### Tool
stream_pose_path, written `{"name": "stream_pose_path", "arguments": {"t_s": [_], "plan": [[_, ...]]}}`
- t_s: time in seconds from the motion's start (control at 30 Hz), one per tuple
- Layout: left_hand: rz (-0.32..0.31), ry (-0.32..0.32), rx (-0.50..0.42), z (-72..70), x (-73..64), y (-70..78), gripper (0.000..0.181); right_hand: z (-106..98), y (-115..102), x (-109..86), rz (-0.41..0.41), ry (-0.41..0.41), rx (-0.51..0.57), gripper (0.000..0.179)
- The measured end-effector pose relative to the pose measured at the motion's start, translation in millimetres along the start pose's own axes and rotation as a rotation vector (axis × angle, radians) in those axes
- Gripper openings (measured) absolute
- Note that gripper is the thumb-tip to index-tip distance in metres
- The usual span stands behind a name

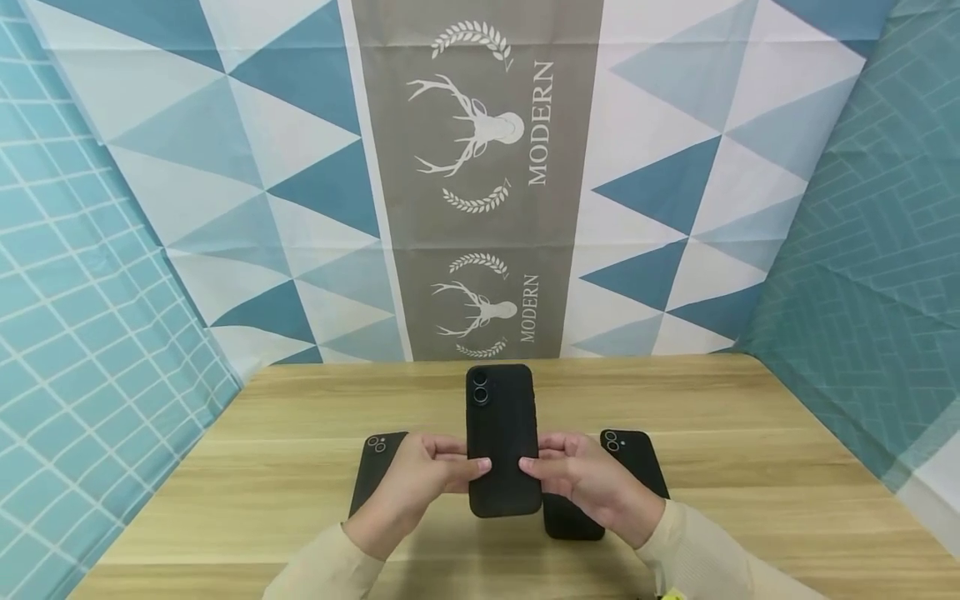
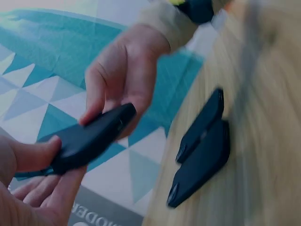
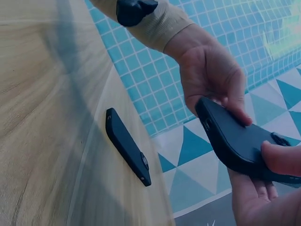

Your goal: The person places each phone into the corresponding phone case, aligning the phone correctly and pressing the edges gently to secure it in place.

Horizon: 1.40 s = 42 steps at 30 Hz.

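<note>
Both hands hold a black phone (image 1: 504, 442) upright above the table, its back with two lenses at the upper left turned to the head view. My left hand (image 1: 420, 479) grips its left edge, thumb on the back and fingers behind. On the opposite edge, my right hand (image 1: 596, 483) pinches it the same way. The right wrist view shows a port opening in the end of this phone (image 3: 235, 136). Beneath my left forearm lies another black phone (image 1: 372, 467), partly covered. Two more black phones lie below my right hand, one farther back (image 1: 641, 458) and one nearer (image 1: 572, 518).
All of this is over a wood-grain table (image 1: 262, 467). Behind it hangs a patterned cloth (image 1: 480, 192) with triangles and deer heads. Blue tiled-print cloth (image 1: 60, 292) borders the left side and a teal one (image 1: 885, 217) the right.
</note>
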<state>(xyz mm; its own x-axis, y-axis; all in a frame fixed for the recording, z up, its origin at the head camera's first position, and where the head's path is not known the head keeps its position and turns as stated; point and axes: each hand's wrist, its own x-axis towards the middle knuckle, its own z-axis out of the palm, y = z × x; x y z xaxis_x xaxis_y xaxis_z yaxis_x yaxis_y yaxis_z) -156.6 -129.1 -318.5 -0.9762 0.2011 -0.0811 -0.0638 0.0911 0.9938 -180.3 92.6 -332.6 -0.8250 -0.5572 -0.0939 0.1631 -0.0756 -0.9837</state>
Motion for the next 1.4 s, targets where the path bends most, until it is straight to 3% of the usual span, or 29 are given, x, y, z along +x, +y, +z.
{"name": "stream_pose_path", "arguments": {"t_s": [0.3,0.57,0.73,1.03,1.2,1.4], "plan": [[-0.001,-0.020,-0.057,3.6,-3.1,-10.2,0.033,-4,-3,2.1,0.034,0.029,-0.026,0.040],[-0.009,-0.087,-0.049,3.4,-1.4,-7.6,0.038,-7,-7,-1.5,-0.011,0.035,-0.027,0.012],[-0.004,-0.097,-0.024,2.0,-1.5,-4.6,0.042,-7,-5,-3.0,-0.021,0.018,-0.024,0.014],[0.023,0.080,-0.031,6.4,-0.7,0.7,0.040,-4,2,-4.1,-0.018,0.002,0.008,0.016],[-0.004,0.161,-0.068,10.4,-0.1,-3.0,0.036,-2,6,-1.4,-0.009,-0.017,0.023,0.034],[-0.016,0.123,-0.068,9.4,-1.2,-6.9,0.035,-4,3,1.0,-0.007,0.008,0.007,0.052]]}}
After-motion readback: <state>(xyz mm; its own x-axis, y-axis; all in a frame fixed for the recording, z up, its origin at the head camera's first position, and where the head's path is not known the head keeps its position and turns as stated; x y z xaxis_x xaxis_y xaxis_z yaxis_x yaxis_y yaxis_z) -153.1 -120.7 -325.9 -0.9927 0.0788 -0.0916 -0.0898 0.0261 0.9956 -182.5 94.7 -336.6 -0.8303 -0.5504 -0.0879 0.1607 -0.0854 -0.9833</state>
